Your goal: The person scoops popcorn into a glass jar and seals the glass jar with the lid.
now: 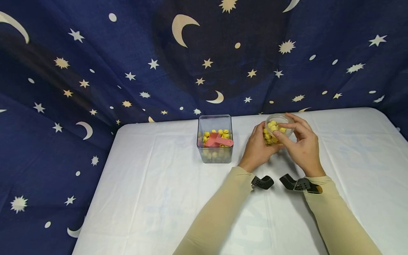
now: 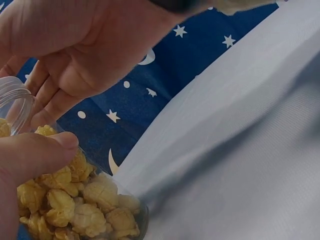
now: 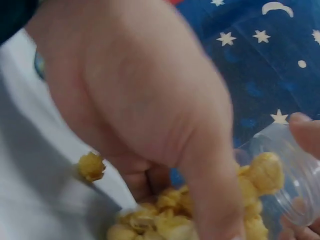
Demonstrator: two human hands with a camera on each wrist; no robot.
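My left hand (image 1: 257, 147) grips a clear plastic jar of yellow popcorn (image 1: 271, 138) above the right part of the table, its thumb (image 2: 50, 152) lying along the side. The jar is tilted, its round threaded mouth (image 3: 295, 182) turned up and toward my right hand (image 1: 302, 143). That hand holds the mouth between thumb and fingers, with the index finger reaching across the opening. Popcorn pieces (image 2: 87, 215) fill the jar body. In the right wrist view, a single popcorn piece (image 3: 91, 166) shows against the white cloth beside the left hand.
Left of my hands stands a clear square bin (image 1: 215, 156) part full of popcorn, with a pink scoop (image 1: 218, 141) lying on top. A white cloth (image 1: 159, 198) covers the table. Behind it hangs a dark blue curtain (image 1: 143, 42) with stars and moons.
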